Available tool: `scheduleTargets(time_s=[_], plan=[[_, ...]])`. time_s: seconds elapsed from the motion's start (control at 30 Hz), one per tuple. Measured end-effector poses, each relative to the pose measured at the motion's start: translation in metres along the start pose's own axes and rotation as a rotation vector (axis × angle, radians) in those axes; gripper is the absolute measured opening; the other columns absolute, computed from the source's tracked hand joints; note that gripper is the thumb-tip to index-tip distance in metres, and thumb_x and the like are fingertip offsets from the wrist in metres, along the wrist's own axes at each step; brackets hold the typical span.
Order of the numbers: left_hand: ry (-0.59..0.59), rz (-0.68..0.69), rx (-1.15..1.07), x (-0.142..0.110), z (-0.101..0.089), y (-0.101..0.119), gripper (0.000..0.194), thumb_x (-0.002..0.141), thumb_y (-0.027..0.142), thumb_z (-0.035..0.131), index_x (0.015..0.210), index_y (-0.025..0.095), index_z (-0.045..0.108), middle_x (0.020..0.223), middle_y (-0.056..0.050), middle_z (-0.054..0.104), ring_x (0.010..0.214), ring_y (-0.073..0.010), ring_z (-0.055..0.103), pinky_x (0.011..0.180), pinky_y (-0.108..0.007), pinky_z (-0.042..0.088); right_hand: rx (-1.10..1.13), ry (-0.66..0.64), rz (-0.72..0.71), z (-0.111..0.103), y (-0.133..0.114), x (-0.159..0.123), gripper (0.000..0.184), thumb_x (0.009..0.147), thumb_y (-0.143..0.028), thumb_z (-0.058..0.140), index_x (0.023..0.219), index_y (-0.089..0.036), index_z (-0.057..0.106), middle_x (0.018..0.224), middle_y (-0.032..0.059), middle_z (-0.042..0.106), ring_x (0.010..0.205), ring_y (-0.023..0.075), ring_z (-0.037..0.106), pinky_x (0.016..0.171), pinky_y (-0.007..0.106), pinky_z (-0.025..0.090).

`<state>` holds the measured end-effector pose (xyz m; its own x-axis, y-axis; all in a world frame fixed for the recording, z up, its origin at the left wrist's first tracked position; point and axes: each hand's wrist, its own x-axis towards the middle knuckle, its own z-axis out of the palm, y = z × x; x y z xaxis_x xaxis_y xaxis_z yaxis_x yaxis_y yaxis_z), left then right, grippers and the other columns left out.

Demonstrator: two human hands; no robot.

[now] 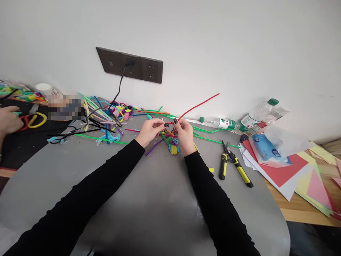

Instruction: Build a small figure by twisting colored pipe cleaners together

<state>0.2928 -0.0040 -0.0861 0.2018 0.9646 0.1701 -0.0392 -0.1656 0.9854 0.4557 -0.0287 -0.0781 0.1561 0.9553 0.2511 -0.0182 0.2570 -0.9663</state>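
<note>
A red pipe cleaner (198,105) runs between my two hands, its long free end slanting up to the right in front of the wall. My left hand (151,131) pinches it near one end between thumb and finger. Close beside, my right hand (185,134) is closed on it too, thumb on top. Below the hands, on the grey table (160,199), sits a small figure of twisted pipe cleaners (174,146) in blue, yellow and purple. A purple pipe cleaner (154,147) lies just left of that figure.
Yellow-black pliers (234,161) lie open at right. Behind them are plastic bottles (222,123), a tissue pack (270,147) and coloured paper (317,188). Several pipe cleaners (98,106) and a black cable (119,85) spread at left. Another person's hand (9,121) is near scissors (33,120).
</note>
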Motion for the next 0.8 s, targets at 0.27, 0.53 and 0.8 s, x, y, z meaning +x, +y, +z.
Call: scheduleTargets(time_s=[0.27,0.53,0.8], plan=[[0.167,0.044,-0.068,0.001,0.002,-0.006,0.04,0.071,0.053,0.084,0.084,0.017,0.073,0.072,-0.003,0.069,0.057,-0.013,0.055,0.051,-0.025,0.04,0.044,-0.094,0.158,0.007,0.002,-0.001,0.049,0.079,-0.07,0.068,0.075,-0.024,0.051,0.059,-0.0063,0.051,0.049,0.0111,0.052,0.049,0.025,0.042],[0.21,0.332,0.354,-0.002,-0.005,0.005,0.016,0.084,0.033,0.069,0.084,0.018,0.075,0.082,-0.006,0.075,0.071,-0.0173,0.066,0.059,-0.026,0.049,-0.586,0.087,-0.439,-0.003,-0.014,-0.008,0.015,0.098,-0.032,0.056,0.088,-0.022,0.058,0.083,0.0034,0.065,0.076,0.018,0.059,0.072,0.031,0.048],[0.174,0.281,0.219,-0.004,-0.002,0.009,0.027,0.081,0.045,0.074,0.081,0.019,0.073,0.083,-0.006,0.072,0.074,-0.0177,0.063,0.061,-0.027,0.05,-1.071,-0.115,-0.647,-0.001,-0.005,-0.008,0.031,0.108,-0.019,0.036,0.117,-0.023,0.066,0.106,0.0071,0.074,0.102,0.0217,0.063,0.116,0.045,0.027]])
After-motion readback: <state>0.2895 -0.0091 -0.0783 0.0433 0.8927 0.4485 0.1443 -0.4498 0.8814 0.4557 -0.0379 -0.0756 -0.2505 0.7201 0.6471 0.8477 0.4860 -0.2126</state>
